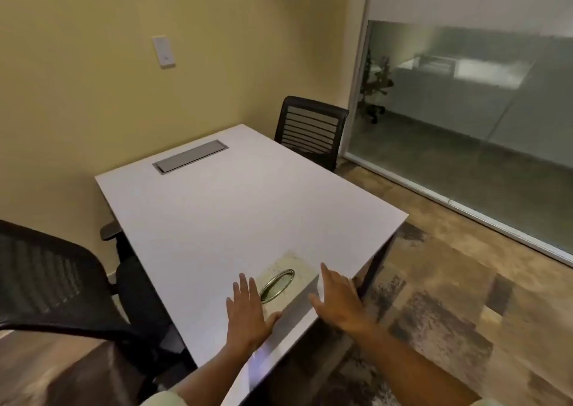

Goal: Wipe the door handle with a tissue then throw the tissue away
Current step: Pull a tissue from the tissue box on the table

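A tissue box (291,273) with a speckled beige top and an oval opening sits at the near right corner of the white table (235,207). No tissue sticks out of the opening. My left hand (248,312) hovers flat at the box's left side, fingers spread, thumb near its front corner. My right hand (338,300) is held open just to the right of the box, over the table's edge. Both hands hold nothing. No door handle is in view.
A black mesh chair (55,281) stands at the table's left, another black chair (310,129) at the far right corner. A grey cable hatch (189,156) is set in the tabletop. A frosted glass wall (465,111) runs along the right, above patterned carpet (449,297).
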